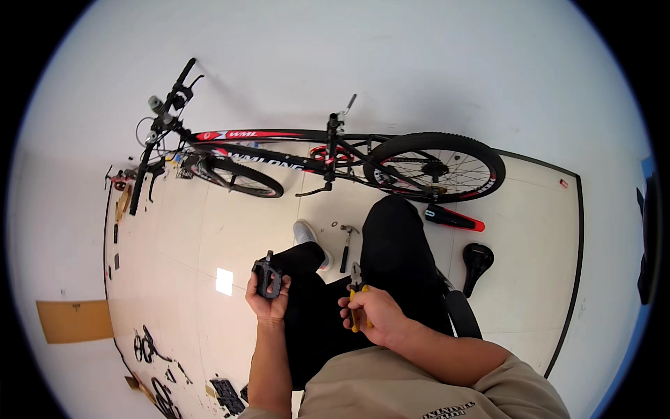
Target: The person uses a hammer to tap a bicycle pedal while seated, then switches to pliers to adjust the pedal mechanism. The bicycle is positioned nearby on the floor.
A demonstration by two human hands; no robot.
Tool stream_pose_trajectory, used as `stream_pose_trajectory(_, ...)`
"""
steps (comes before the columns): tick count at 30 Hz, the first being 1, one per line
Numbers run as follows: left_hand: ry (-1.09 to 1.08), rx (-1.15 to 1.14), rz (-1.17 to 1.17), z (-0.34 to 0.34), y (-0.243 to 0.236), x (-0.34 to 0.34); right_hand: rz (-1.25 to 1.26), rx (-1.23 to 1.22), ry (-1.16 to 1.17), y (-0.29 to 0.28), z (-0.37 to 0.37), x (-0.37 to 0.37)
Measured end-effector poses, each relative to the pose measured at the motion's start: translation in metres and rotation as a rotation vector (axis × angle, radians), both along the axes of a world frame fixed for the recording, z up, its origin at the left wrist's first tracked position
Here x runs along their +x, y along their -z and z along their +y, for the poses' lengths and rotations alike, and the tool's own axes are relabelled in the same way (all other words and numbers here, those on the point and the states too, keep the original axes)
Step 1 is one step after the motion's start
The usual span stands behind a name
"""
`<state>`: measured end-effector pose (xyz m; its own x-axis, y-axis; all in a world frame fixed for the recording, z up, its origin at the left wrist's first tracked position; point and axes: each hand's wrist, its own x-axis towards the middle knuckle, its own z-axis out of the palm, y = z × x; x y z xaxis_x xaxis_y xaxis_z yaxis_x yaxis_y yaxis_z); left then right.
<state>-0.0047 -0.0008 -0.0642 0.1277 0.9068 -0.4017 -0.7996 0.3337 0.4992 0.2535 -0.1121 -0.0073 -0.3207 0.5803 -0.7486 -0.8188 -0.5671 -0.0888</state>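
A black bicycle pedal (267, 276) rests in my left hand (266, 302), its fingers curled round the pedal's edges and its axle end pointing up. Yellow-handled pliers (356, 281) are gripped in my right hand (370, 313), jaws pointing away from me. Pedal and pliers are apart, both held above my lap. Beyond my knees stands a black and red bicycle (279, 150) with no saddle on it; its crank arm (315, 190) on the near side carries no pedal.
A claw hammer (346, 248) lies on the floor between my legs. To the right are a black saddle (477, 264) and a black and red mudguard (455, 217). An open black tool case (227, 397) and other bicycle parts (149, 346) lie at the lower left.
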Motion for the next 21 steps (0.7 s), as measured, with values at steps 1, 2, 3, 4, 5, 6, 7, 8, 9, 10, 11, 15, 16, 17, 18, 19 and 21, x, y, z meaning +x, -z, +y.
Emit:
stream_pose_trajectory(1,-0.004,-0.007,-0.007,0.0,0.002,-0.001,-0.002,0.001,0.003,0.0,0.0,0.0)
stream_pose_trajectory(2,-0.007,-0.013,-0.016,0.001,0.0,0.002,-0.004,0.0,-0.001,-0.001,0.0,0.001)
stream_pose_trajectory(3,-0.012,-0.021,-0.007,0.001,-0.003,0.004,-0.006,-0.001,-0.004,-0.002,0.0,0.001)
stream_pose_trajectory(4,-0.016,-0.03,0.001,0.0,-0.005,0.006,-0.008,-0.003,-0.007,-0.003,0.001,0.002)
stream_pose_trajectory(5,-0.02,-0.04,0.008,0.0,-0.008,0.008,-0.009,0.0,-0.012,-0.003,0.0,0.002)
stream_pose_trajectory(6,-0.012,-0.033,0.004,0.0,-0.008,0.009,-0.009,-0.004,-0.013,-0.002,0.001,0.001)
stream_pose_trajectory(7,-0.003,-0.025,0.001,0.001,-0.007,0.009,-0.009,-0.007,-0.014,-0.001,0.001,0.001)
stream_pose_trajectory(8,0.004,-0.017,0.0,0.001,-0.007,0.006,-0.007,-0.011,-0.017,0.0,0.001,0.0)
stream_pose_trajectory(9,0.036,0.02,-0.028,0.002,-0.003,0.002,-0.009,-0.009,-0.021,0.001,0.001,0.0)
stream_pose_trajectory(10,0.028,0.008,-0.03,0.001,-0.001,-0.001,-0.011,-0.007,-0.024,0.001,0.0,0.0)
stream_pose_trajectory(11,0.021,-0.002,-0.035,0.001,-0.002,0.002,-0.013,-0.003,-0.028,0.002,0.0,0.0)
stream_pose_trajectory(15,0.027,0.006,-0.046,0.0,0.003,-0.002,-0.016,0.014,-0.018,0.002,0.0,0.001)
stream_pose_trajectory(16,0.027,0.002,-0.042,0.0,0.003,-0.002,-0.014,0.011,-0.02,0.001,0.0,0.0)
stream_pose_trajectory(17,0.023,0.0,-0.033,0.0,0.001,-0.001,-0.015,0.007,-0.021,0.001,0.0,0.0)
stream_pose_trajectory(18,0.015,-0.003,-0.026,-0.001,0.0,0.0,-0.012,0.009,-0.023,0.001,0.0,0.0)
stream_pose_trajectory(19,0.008,-0.007,-0.019,-0.001,-0.001,0.0,-0.01,0.01,-0.023,0.001,0.0,0.0)
stream_pose_trajectory(21,0.01,-0.005,-0.015,-0.001,0.0,0.0,-0.01,0.011,-0.023,0.0,0.0,0.0)
